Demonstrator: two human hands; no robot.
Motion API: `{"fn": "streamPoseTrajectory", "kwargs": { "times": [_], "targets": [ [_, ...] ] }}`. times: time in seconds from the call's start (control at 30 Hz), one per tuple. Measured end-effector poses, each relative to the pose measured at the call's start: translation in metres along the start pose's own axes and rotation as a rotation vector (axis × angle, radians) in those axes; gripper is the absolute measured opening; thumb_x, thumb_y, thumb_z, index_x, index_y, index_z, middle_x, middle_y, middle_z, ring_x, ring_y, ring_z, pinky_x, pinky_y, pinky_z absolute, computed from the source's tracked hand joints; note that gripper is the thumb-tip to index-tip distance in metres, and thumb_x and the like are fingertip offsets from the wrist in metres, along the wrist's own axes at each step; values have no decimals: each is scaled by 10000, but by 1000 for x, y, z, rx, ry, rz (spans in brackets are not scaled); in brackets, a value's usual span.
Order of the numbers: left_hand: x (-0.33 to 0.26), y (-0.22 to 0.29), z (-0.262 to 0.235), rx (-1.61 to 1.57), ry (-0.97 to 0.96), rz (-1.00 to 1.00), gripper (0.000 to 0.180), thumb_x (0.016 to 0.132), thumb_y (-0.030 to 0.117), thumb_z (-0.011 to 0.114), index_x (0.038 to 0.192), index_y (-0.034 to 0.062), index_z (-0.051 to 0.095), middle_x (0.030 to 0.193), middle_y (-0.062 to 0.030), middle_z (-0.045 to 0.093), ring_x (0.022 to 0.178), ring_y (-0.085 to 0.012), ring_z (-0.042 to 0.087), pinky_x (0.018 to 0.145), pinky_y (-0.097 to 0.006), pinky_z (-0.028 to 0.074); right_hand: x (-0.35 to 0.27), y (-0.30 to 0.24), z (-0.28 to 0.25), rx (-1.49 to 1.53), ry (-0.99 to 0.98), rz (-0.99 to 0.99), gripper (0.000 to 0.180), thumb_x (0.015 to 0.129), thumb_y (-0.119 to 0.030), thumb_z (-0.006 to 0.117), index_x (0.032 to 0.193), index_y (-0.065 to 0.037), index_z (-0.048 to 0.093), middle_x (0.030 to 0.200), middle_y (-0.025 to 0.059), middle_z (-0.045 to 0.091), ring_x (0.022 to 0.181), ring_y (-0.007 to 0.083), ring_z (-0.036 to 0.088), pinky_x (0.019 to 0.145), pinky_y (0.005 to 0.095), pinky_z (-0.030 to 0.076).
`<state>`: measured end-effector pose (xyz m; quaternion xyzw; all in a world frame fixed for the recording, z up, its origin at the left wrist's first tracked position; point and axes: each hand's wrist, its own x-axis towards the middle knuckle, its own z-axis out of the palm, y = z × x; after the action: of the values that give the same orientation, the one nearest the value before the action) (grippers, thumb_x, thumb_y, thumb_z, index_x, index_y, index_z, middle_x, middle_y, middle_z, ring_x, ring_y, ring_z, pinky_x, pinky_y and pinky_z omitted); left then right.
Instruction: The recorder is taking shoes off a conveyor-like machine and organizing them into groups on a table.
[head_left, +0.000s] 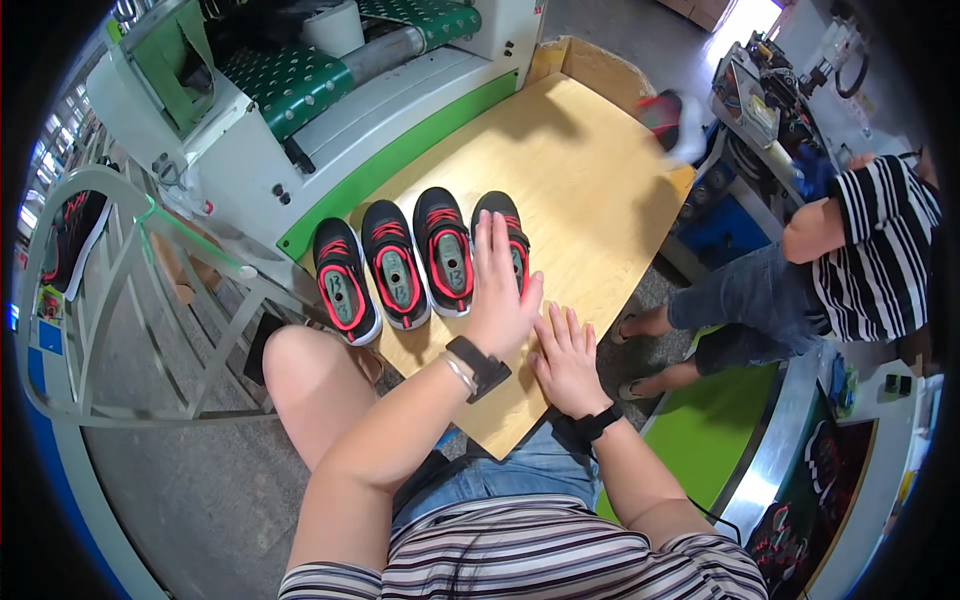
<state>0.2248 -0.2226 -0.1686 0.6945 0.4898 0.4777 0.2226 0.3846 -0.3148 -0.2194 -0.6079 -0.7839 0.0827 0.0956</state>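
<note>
Black shoes (396, 246) with red laces, red-edged openings, grey insoles and white soles stand near the left edge of a pale honey-coloured wooden bench (570, 170). Along that edge, a white machine (235, 150) has a bright green strip (440, 130) and a dark green belt (285, 85) with pale dots. Dark, white and mauve stripes cross the person's shirt (500, 545); the co-worker's shirt (875, 250) is black-and-white striped.

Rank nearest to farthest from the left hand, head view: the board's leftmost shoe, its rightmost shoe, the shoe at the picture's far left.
1. Rightmost shoe: at the left hand.
2. Leftmost shoe: farther left on the board.
3. Far-left shoe: off the board.
</note>
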Motion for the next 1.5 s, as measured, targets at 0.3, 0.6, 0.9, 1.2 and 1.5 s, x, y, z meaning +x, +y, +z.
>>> {"fn": "streamPoseTrajectory", "kwargs": {
  "times": [0.3, 0.6, 0.9, 1.2, 1.5],
  "targets": [
    [2, -25, 13, -7, -84, -140, 949, 881, 84, 651, 1594, -46, 39, 1584, -337, 205, 1499, -478, 213, 1241, -503, 210, 27, 16, -30, 221, -47, 10, 509, 965, -314, 646, 1408, -86, 541, 1419, 192, 537, 1334, 381, 495, 1115, 521, 370],
    [5, -20, 11, -53, -111, -117, 912, 844, 34, 610, 1583, -71, 86, 1597, -325, 207, 1503, -474, 198, 1253, -513, 167, 241, 87, -82, -55, 376, 51, 854, 788, -190, 826, 1518, -74, 399, 1521, 216, 430, 1429, 410, 389, 1195, 589, 279],
    [3, -24, 10, -18, -137, -134, 938, 894, 79, 611, 1601, -38, 7, 1578, -344, 201, 1496, -488, 207, 1243, -507, 188, 246, 125, -76, -279, 157, 3, 537, 749, -501, 825, 1014, -47, 715, 1000, 128, 686, 1050, 326, 617, 944, 465, 471],
    [9, -25, 2, -114, -117, -148, 886, 856, 39, 626, 1601, 9, 149, 1565, -279, 268, 1485, -425, 268, 1237, -458, 231, 121, 167, -84, -122, 90, 160, 734, 912, -86, 618, 1587, -211, 361, 1607, 210, 354, 1430, 463, 374, 1182, 546, 307],
    [79, 48, -137, -1095, -19, -698, 713, 835, 27, 676, 1482, -89, 401, 1251, -161, 625, 1073, -226, 648, 956, -353, 528, 71, 67, -58, 1083, 447, 532, 883, 937, -253, 703, 1599, 23, 186, 1553, 219, 401, 1429, 297, 409, 1177, 374, 334]
  ]
}}
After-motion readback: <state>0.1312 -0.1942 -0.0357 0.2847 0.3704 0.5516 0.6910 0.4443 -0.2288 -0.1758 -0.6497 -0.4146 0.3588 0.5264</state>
